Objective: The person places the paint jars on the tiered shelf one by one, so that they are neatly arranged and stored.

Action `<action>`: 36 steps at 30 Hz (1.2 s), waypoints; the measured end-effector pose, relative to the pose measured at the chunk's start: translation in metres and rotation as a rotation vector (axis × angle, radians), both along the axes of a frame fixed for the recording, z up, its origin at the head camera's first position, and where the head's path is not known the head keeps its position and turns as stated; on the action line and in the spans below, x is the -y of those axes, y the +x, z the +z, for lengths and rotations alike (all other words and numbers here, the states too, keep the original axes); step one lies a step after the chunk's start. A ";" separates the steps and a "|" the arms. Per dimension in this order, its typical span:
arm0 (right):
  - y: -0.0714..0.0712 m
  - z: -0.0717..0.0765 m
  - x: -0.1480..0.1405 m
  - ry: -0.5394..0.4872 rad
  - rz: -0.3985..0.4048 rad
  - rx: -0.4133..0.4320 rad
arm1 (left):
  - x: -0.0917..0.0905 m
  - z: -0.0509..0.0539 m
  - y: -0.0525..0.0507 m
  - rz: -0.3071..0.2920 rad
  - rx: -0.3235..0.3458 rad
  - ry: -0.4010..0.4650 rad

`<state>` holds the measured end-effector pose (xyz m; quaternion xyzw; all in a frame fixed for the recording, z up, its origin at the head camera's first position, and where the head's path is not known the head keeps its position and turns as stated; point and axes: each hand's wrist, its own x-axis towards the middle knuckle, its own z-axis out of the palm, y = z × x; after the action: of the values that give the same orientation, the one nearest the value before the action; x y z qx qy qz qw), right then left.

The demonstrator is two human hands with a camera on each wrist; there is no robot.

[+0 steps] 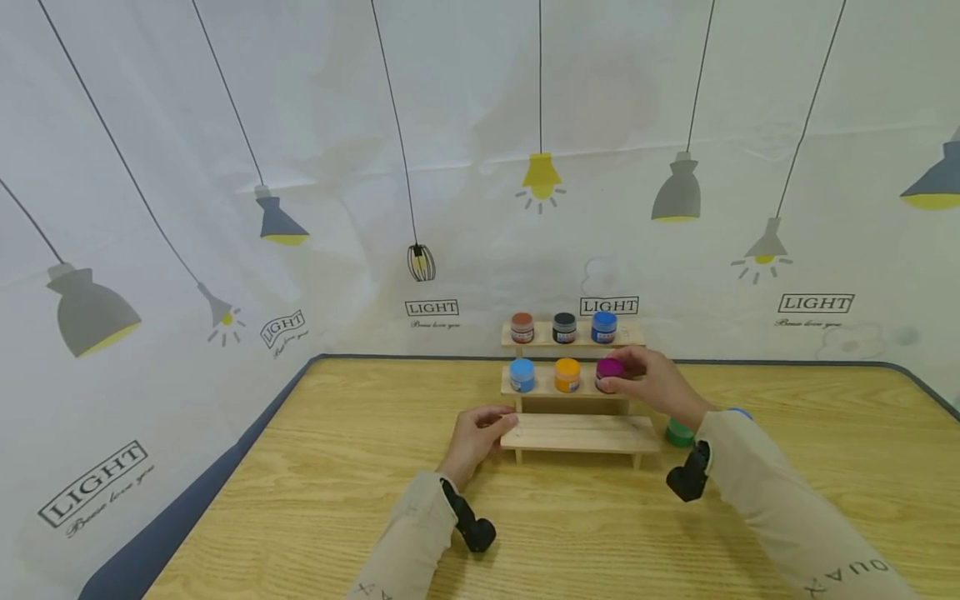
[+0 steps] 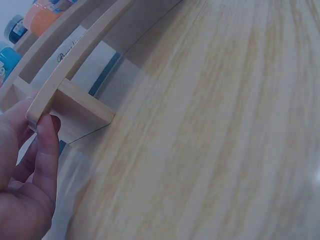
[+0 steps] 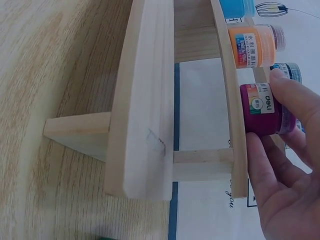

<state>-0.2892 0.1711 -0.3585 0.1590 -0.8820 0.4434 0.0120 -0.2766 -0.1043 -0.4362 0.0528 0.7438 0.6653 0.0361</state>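
The right hand (image 1: 662, 384), an orange jar (image 1: 567, 377) to its left, grips the purple jar (image 3: 261, 112); the left hand (image 1: 472, 437) pinches the rack (image 1: 579, 432).

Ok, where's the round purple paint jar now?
In the head view, the round purple paint jar is toward the right end of the pale wooden stand's middle step, beside the round orange jar, in the right hand's grip.

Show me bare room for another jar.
Free: the bottom step, right of the left hand, and the table in front, between the sleeves. Crowded: the middle step, with three jars and the right hand, and most of the top step.
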 end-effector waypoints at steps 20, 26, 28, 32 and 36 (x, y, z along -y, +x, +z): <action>-0.001 0.001 -0.001 0.050 0.029 -0.025 | -0.002 0.021 0.015 -0.010 -0.006 -0.017; 0.000 0.003 -0.006 0.067 0.068 -0.065 | -0.002 0.020 0.015 -0.009 -0.001 -0.019; 0.002 0.003 -0.008 0.073 0.082 -0.098 | -0.002 0.020 0.015 -0.007 -0.001 -0.022; 0.009 0.005 -0.014 0.090 0.093 -0.141 | -0.002 0.021 0.015 -0.005 -0.002 -0.022; 0.017 0.008 -0.021 0.098 0.073 -0.141 | -0.002 0.021 0.016 -0.006 -0.003 -0.018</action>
<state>-0.2722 0.1918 -0.3509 0.2224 -0.8933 0.3874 0.0500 -0.2610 -0.1026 -0.4154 0.0559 0.7498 0.6582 0.0375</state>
